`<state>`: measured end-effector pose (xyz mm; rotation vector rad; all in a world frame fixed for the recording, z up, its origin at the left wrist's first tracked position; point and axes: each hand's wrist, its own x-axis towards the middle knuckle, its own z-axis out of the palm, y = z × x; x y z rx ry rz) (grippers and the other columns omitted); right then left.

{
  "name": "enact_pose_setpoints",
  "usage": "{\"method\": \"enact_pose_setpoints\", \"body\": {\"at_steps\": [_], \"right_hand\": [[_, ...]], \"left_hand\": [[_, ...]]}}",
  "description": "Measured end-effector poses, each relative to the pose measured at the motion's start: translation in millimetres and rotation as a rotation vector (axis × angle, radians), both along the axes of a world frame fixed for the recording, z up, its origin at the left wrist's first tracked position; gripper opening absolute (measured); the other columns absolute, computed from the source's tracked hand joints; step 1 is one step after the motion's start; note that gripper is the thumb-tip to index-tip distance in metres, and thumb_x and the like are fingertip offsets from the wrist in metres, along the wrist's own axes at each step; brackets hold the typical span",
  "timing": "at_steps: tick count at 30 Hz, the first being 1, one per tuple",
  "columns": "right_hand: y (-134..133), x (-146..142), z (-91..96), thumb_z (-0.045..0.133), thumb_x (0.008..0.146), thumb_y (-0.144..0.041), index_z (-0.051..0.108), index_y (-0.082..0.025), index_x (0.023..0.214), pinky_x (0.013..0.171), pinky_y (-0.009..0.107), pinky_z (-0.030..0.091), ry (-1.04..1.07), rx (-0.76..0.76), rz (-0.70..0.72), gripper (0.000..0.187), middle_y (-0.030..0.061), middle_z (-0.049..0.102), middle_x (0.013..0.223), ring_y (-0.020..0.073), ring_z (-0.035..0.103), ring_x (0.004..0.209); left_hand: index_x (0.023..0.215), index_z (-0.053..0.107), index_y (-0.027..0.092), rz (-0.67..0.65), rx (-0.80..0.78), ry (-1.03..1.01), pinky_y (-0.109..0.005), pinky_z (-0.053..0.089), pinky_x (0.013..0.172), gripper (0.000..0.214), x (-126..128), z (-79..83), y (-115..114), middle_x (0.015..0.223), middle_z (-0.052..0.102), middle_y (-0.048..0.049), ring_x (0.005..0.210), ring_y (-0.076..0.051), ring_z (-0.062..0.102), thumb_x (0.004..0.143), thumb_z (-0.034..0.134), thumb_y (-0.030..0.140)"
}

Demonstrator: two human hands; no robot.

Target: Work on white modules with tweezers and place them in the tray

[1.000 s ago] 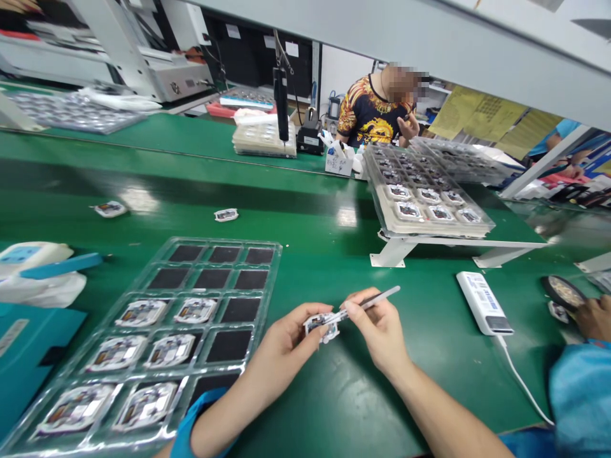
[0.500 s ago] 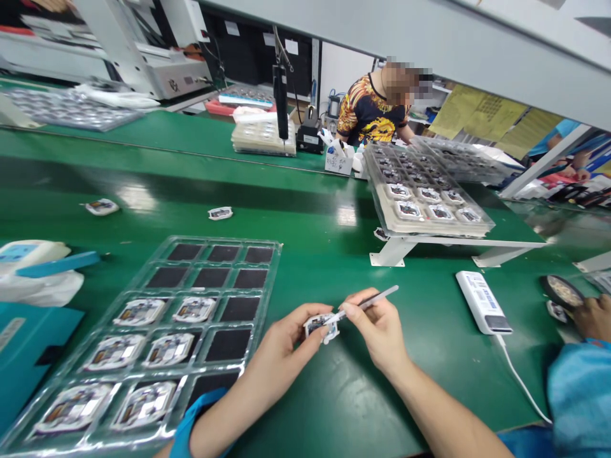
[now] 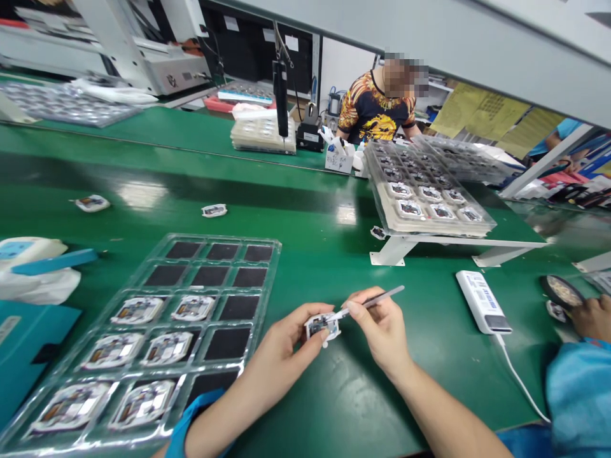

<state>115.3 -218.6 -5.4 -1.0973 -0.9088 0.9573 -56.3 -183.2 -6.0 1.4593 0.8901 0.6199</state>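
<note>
My left hand (image 3: 281,353) pinches a small white electronic module (image 3: 323,325) above the green bench. My right hand (image 3: 382,327) grips metal tweezers (image 3: 377,299) whose tip touches the module's right edge. To the left lies a clear plastic tray (image 3: 260,289) with dark pockets. Several of its near pockets hold similar white modules (image 3: 138,310); the far and right pockets are bare.
A stack of trays filled with modules (image 3: 429,203) stands on a white stand at the right. A white power bank (image 3: 483,309) with a cable lies beside it. Two loose modules (image 3: 214,210) rest on the belt. A co-worker's hand (image 3: 592,316) is at the far right, and another person sits beyond the bench.
The loose modules on the belt have drifted left. My hands stay nearly in place, with the tweezers' tip still at the module.
</note>
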Motion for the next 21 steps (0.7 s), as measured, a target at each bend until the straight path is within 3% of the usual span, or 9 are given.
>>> {"method": "enact_pose_setpoints", "body": {"at_steps": [11,21], "right_hand": [[-0.1,-0.7,-0.9,0.078,0.078,-0.030,0.067,-0.022,0.077,0.067,0.026,0.052,-0.006,0.000,0.001,0.013,-0.0004,0.071,0.075,0.0147,0.065,0.070],[-1.7,-0.2,1.6,0.075,0.081,-0.028,0.067,-0.021,0.079,0.067,0.028,0.053,-0.092,0.057,0.019,0.010,0.0011,0.071,0.076,0.0163,0.067,0.070]], "left_hand": [[0.112,0.062,0.021,0.003,0.043,0.034,-0.031,0.047,0.070,0.029,-0.4,-1.2,-0.1,0.092,0.069,-0.0034,0.078,-0.020,0.060,0.086,0.057,0.031],[0.112,0.062,0.021,0.028,-0.009,0.015,-0.033,0.049,0.075,0.031,1.1,1.0,-0.3,0.097,0.070,-0.0055,0.084,-0.021,0.062,0.084,0.060,0.033]]}}
